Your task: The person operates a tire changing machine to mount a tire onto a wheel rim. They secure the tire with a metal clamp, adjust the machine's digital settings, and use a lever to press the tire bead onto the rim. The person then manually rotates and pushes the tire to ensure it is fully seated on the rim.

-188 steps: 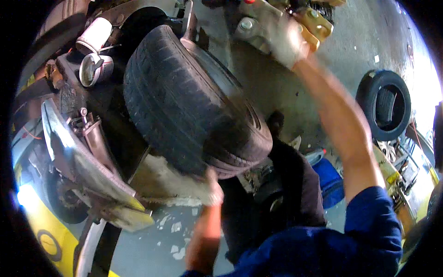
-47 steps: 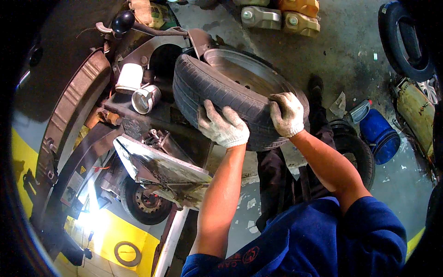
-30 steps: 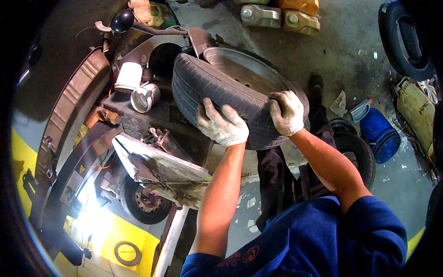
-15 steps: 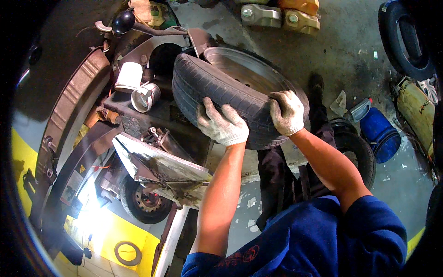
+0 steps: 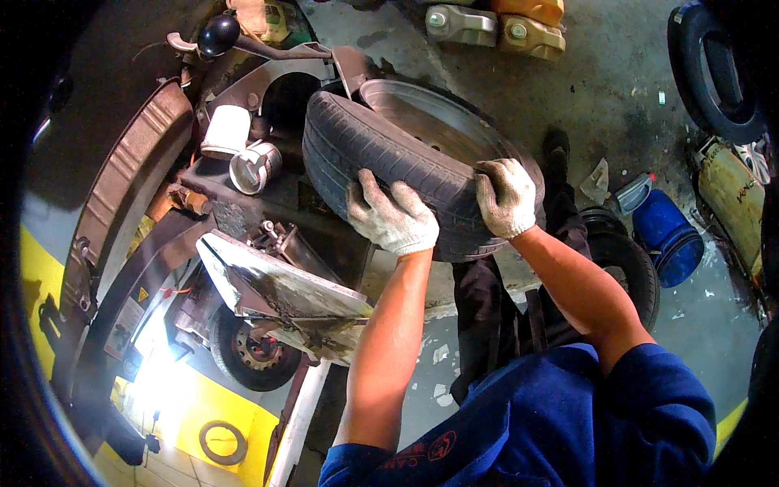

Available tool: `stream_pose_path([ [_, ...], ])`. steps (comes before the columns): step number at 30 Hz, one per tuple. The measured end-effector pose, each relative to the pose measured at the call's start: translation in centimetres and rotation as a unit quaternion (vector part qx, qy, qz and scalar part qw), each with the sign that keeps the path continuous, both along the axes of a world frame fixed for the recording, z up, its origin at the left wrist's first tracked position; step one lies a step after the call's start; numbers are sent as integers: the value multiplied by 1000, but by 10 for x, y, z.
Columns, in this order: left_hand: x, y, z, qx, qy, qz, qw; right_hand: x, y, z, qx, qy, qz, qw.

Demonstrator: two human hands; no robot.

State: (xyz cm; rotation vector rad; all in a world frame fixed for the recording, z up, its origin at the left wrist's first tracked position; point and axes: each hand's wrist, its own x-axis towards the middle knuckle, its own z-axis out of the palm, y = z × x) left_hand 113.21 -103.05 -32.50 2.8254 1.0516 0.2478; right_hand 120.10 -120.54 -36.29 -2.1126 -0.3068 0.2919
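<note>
A black car tyre (image 5: 381, 166) with a grey metal rim (image 5: 434, 118) inside it is held tilted in front of me, over a dark machine. My left hand (image 5: 393, 215), in a whitish knit work glove, presses on the near tread with its fingers spread a little and bent over it. Gloved the same way, my right hand (image 5: 507, 195) is closed over the tyre's right edge, its fingertips on the upper sidewall. The thumb side of the tyre's underside is hidden by both hands.
On the machine (image 5: 227, 183), left of the tyre, stand a white tub (image 5: 227, 131) and a smaller open can (image 5: 255, 168). A round black knob (image 5: 218, 35) rises behind. Right are a blue bucket (image 5: 667, 235), a tyre on the floor (image 5: 629, 264) and upright tyres (image 5: 714, 77). Jugs (image 5: 461, 26) stand far back.
My hands and the tyre stay in nearly the same place. The view has shifted very slightly.
</note>
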Motion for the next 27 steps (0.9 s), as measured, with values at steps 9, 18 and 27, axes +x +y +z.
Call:
stream_pose_path([
  [9, 0, 0, -2, 12, -6, -4, 1000, -1, 1, 0, -5, 0, 0, 1000],
  [18, 1, 0, -1, 14, -13, -1, 1000, -2, 2, 0, -2, 2, -5, 1000],
  [27, 0, 2, -3, 15, -13, 3, 1000, -3, 2, -2, -7, 1, -2, 1000],
])
